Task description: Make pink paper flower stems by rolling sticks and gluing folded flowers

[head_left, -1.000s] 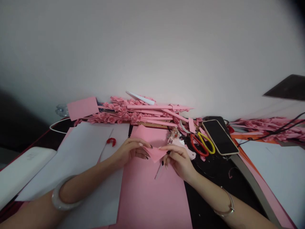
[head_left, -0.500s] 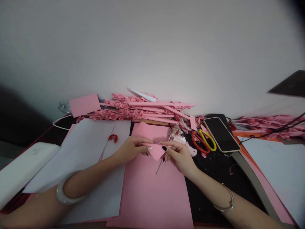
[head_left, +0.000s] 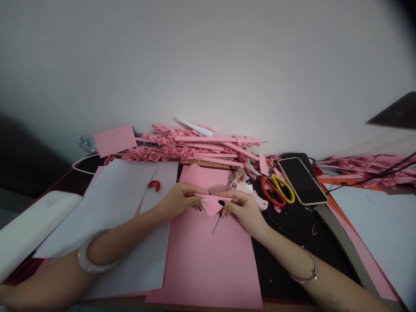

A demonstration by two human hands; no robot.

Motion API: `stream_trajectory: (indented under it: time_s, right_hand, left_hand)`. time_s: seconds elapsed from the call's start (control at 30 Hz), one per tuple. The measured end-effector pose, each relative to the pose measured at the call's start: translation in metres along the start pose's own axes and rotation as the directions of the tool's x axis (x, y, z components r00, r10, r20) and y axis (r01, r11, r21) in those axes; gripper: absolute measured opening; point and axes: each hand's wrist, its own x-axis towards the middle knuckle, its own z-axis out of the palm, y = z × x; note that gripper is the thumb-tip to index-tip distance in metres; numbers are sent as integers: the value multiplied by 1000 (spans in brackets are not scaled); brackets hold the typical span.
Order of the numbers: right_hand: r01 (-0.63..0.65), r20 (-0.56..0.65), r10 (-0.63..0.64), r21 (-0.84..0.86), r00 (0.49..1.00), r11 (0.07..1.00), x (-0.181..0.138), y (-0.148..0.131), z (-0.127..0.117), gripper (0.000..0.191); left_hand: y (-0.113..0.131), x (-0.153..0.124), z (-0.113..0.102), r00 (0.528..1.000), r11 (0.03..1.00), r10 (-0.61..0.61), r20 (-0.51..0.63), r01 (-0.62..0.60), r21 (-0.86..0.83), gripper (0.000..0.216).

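Note:
Between my two hands is a small folded piece of pink paper (head_left: pixel 211 206), its pointed corner hanging downward. My left hand (head_left: pixel 182 199) pinches the left end of its top edge, thumb in front. At the opposite end, my right hand (head_left: pixel 241 211) grips the same edge between thumb and fingers. A thin dark stick (head_left: pixel 216 225) juts out below the right fingers; whether they hold it is hidden. Beneath both hands lies a large pink sheet (head_left: pixel 212 268). Just behind the right hand is a pale pink glue gun (head_left: pixel 247 189), partly covered.
Scissors with red and yellow handles (head_left: pixel 273 190) and a phone (head_left: pixel 302 181) lie to the right. Pink paper flowers (head_left: pixel 159 141) and rolled pink tubes (head_left: pixel 206 139) line the wall. White sheets (head_left: pixel 130 247) and a white box-like device (head_left: pixel 39 225) are at left.
Both hands keep the same pinch on the pink paper, with only slight finger movement. The whole view has shifted slightly.

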Motion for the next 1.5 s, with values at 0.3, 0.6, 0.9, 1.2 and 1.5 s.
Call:
stream_trajectory:
  time_s: [0.3,0.6,0.9,1.2,1.5]
  right_hand:
    - [-17,-24,16,-13,1000,1000,1,-1,1,18]
    - [-20,-45,18,-43,999,999,0,-1,2,15]
    - [-36,-57,31,-101,998,994,1,0,4,13]
    - [-63,-70,53,-134,996,989,0,-2,5,10]
    - [-78,-80,71,-89,994,993,1,1,3,15]
  left_hand:
    - [-4,2,-2,999,999,-50,12,51,-15,19]
    - [-8,4,-3,996,996,-86,30,87,-20,17]
    - [-3,4,-1,998,996,-67,4,67,51,10]
    - [-7,6,-4,995,996,-87,40,87,21,14]
    - [-6,7,-3,997,997,-72,40,72,4,14]
